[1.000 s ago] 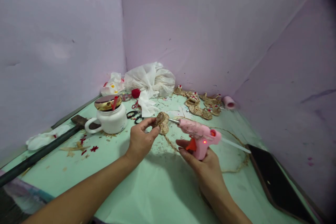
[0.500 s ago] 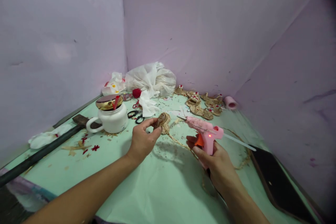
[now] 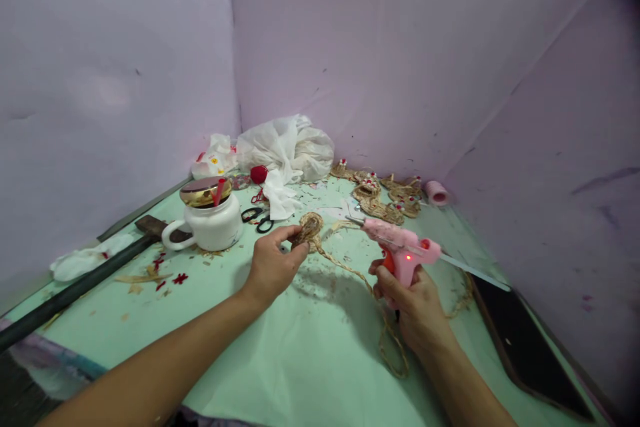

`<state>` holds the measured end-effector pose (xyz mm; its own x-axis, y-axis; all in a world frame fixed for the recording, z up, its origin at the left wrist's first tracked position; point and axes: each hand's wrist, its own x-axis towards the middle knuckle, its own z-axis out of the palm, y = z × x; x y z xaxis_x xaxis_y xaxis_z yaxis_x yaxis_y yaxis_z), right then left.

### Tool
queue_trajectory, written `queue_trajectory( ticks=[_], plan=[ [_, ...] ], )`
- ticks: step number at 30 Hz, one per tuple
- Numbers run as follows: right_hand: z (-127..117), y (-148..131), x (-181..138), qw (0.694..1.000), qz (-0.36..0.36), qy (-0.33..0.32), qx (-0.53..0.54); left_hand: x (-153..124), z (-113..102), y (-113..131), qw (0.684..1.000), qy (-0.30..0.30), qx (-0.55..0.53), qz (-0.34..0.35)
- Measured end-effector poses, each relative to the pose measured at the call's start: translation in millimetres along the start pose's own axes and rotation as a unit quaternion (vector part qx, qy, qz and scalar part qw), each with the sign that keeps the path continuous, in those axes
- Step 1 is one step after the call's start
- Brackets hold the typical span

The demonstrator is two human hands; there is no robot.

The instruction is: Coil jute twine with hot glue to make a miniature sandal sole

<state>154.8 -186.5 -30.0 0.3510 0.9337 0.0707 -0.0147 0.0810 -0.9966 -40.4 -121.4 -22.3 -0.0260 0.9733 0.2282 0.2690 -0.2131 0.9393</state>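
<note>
Between the thumb and fingers of my left hand [image 3: 277,263] is a small coiled piece of braided straw [image 3: 311,227], lifted over the table. A loose length of the braid [image 3: 350,271] trails from it to the right and hangs in a loop below my right hand [image 3: 417,297]. That hand is wrapped round the handle of a pink glue gun [image 3: 400,243] with an orange trigger and a lit red light. Its metal nozzle points left, apart from the coil, and a clear glue stick [image 3: 475,271] sticks out of its back.
A white mug [image 3: 213,223] with a gold lid and a hammer [image 3: 107,268] are at the left. Black scissors [image 3: 264,223], a white plastic bag [image 3: 285,147] and finished braided pieces [image 3: 377,200] lie further back. A dark phone [image 3: 525,347] is at the right.
My right hand has moved the glue gun a little to the right, away from the coil. My left hand keeps its hold on the coiled braid.
</note>
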Motion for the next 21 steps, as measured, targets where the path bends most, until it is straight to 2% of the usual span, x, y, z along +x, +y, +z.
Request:
queue_trajectory(
  ticks=[6, 21],
  plan=[
    [1.7, 3.4, -5.1, 0.995, -0.011, -0.09, -0.032, -1.2, -0.8, -0.8, 1.0, -0.001, 0.002, 0.005],
    [2.8, 5.6, -7.8, 0.986, -0.073, -0.053, -0.138, -1.0, 0.3, 0.2, 1.0, -0.009, -0.002, -0.004]
  ],
)
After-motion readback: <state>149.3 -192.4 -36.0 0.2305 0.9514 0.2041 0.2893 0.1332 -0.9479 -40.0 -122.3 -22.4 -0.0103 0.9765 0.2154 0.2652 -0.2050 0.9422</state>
